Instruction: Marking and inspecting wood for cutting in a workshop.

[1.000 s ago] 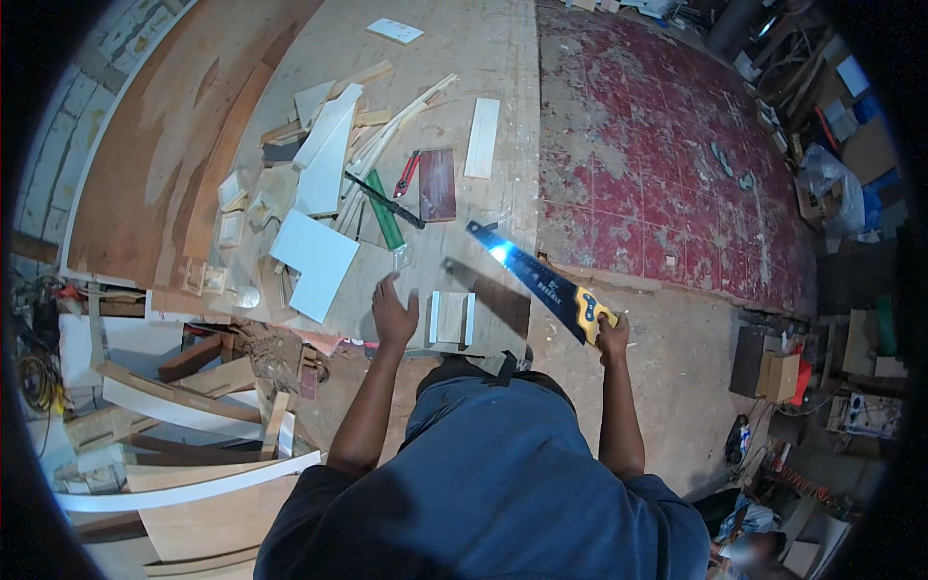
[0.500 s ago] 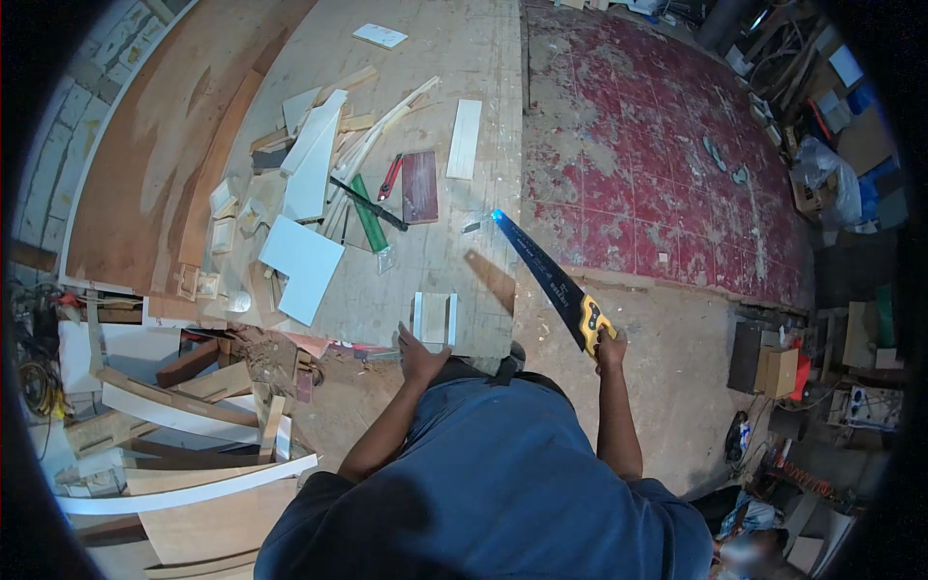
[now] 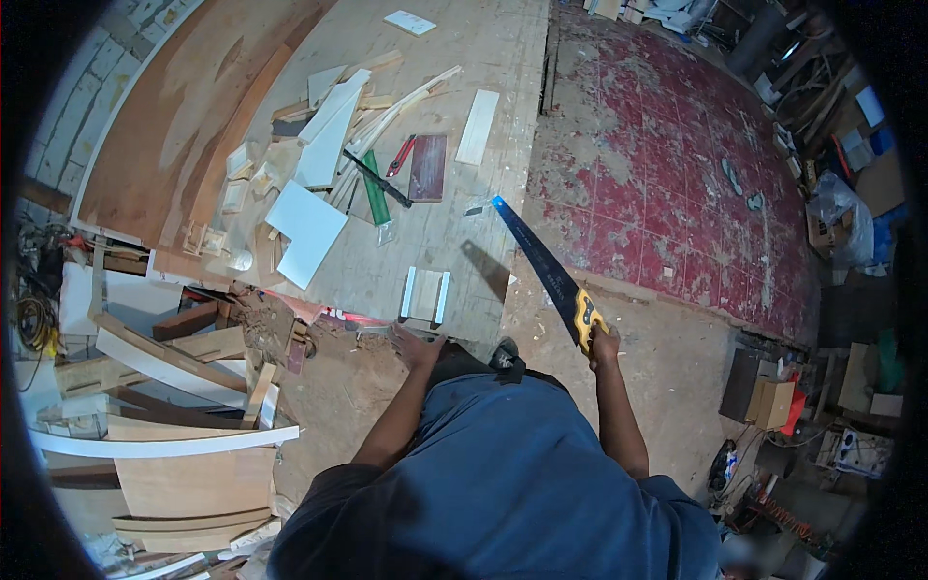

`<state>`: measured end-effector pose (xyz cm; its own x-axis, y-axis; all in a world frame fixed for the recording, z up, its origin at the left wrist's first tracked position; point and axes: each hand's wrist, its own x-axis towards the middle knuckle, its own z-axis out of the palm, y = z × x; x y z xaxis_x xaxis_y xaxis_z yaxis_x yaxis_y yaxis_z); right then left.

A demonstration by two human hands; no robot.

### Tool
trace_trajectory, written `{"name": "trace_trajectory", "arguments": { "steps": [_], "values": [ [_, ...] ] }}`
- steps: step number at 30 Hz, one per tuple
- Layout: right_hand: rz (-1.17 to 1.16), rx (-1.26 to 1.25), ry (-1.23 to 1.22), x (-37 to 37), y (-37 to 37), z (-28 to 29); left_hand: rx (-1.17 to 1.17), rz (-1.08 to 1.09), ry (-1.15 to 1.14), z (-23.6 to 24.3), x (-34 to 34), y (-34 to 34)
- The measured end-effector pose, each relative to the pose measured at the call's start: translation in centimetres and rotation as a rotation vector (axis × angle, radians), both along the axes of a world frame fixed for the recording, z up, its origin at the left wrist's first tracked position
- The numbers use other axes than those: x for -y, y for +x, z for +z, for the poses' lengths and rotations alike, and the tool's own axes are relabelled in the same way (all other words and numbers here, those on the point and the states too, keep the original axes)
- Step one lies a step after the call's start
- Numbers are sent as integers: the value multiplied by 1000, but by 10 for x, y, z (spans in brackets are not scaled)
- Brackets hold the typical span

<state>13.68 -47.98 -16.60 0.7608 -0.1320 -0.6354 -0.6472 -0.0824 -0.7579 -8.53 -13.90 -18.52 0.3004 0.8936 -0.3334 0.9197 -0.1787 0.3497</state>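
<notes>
The person in the blue shirt [image 3: 503, 483] stands over a dusty wooden floor [image 3: 464, 87]. The right hand [image 3: 604, 340] is closed tight around the yellow and black handle of a long hand saw with a dark blade [image 3: 546, 275]. The blade points up and away from the body, and its tip shines blue. The handle is the safe place to hold it. The blade looks thin and stiff, and its toothed edge is sharp, so fingers should stay off it. I think the saw is light enough for one hand.

The left hand [image 3: 414, 343] is down low by the near edge of the floor boards. I cannot tell if it grips anything.

Just past that hand lies a small pale wooden piece with white sides [image 3: 425, 295]. It looks light, hard and easy to pick up by its two long sides.

Farther off sit a flat white board [image 3: 304, 232], a green bar [image 3: 375, 198], a red-handled tool [image 3: 401, 155] and a dark brown wooden block [image 3: 427, 166]. Many thin white off-cuts [image 3: 333, 121] are piled beyond them. To the right is a worn red patterned floor [image 3: 677, 164].
</notes>
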Motion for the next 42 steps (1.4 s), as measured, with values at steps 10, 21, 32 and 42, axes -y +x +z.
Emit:
{"name": "trace_trajectory", "arguments": {
  "steps": [10, 21, 32, 42],
  "values": [
    [24, -21, -10, 26, -5, 9, 137, 89, 22, -20, 4, 18],
    [98, -58, 0, 30, -4, -9, 137, 165, 65, -10, 3, 26],
    [84, -79, -15, -6, -12, 14, 157, 92, 128, -7, -1, 28],
    [66, -118, -38, -8, -16, 5, 161, 89, 116, -6, -4, 30]
  ]
}}
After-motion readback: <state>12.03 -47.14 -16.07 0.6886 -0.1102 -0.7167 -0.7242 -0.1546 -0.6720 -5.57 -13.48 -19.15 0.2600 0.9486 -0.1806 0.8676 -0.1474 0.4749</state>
